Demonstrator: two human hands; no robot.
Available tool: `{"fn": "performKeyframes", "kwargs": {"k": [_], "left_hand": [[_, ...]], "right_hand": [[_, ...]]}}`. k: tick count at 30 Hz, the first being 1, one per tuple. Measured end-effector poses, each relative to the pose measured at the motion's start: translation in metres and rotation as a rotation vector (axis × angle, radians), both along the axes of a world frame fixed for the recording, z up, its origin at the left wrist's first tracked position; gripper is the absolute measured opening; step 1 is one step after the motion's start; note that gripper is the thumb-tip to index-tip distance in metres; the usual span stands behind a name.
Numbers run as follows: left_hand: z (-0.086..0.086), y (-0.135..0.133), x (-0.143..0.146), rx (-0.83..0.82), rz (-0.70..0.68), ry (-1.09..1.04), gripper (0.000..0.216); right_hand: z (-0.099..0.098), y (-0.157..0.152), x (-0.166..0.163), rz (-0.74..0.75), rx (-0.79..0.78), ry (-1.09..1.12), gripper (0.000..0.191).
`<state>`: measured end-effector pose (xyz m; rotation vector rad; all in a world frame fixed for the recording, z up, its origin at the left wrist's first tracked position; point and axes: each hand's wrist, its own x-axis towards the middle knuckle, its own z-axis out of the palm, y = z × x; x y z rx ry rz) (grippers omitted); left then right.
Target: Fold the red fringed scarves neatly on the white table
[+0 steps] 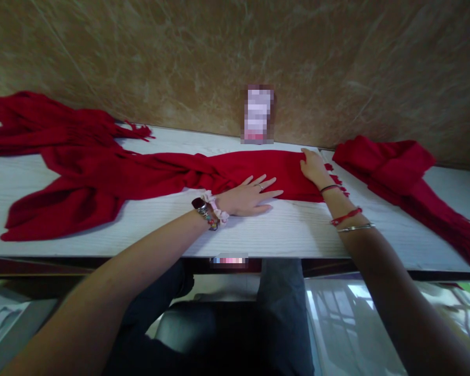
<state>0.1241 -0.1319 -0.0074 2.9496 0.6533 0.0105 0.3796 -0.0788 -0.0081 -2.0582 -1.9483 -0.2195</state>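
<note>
A long red scarf (149,172) lies stretched across the white table (290,230), bunched at its left end and flattened toward the right. My left hand (250,197) lies flat on the scarf's near edge with its fingers spread. My right hand (313,167) rests on the scarf's fringed right end; its fingers curl over the cloth's far corner. Bracelets and a scrunchie sit on my wrists.
A second red scarf (399,172) lies folded at the table's right end, with a tail running toward the right edge. A small blurred object (257,114) stands against the brown marbled wall behind the table. My legs and the glossy floor show below the table edge.
</note>
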Motion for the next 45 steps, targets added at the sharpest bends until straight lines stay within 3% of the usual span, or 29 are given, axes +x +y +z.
{"fn": "performKeyframes", "kwargs": {"k": [6,12,18,23,31,39,45], "left_hand": [[0.000,-0.001,0.001,-0.005,0.021,-0.003,0.057],[0.000,-0.002,0.002,0.057,0.041,-0.035,0.055],[0.001,-0.002,0.003,0.100,0.036,-0.046,0.053],[0.000,-0.002,0.004,0.148,0.036,-0.086,0.051],[-0.004,0.000,0.004,0.085,0.018,-0.063,0.054],[-0.004,0.000,0.005,0.088,0.024,-0.067,0.054],[-0.003,-0.001,0.006,0.099,0.022,-0.068,0.053]], "right_hand": [[0.007,-0.011,0.007,-0.161,0.060,0.109,0.047],[0.013,-0.020,0.007,-0.221,0.026,0.224,0.048],[0.011,-0.015,0.007,-0.252,-0.026,0.495,0.049],[0.002,-0.005,0.013,-0.200,0.138,0.326,0.044],[0.001,-0.017,0.008,-0.156,0.112,0.165,0.041],[0.013,-0.030,-0.016,-0.087,0.029,0.026,0.056],[0.014,-0.023,-0.009,0.003,0.102,0.005,0.059]]}}
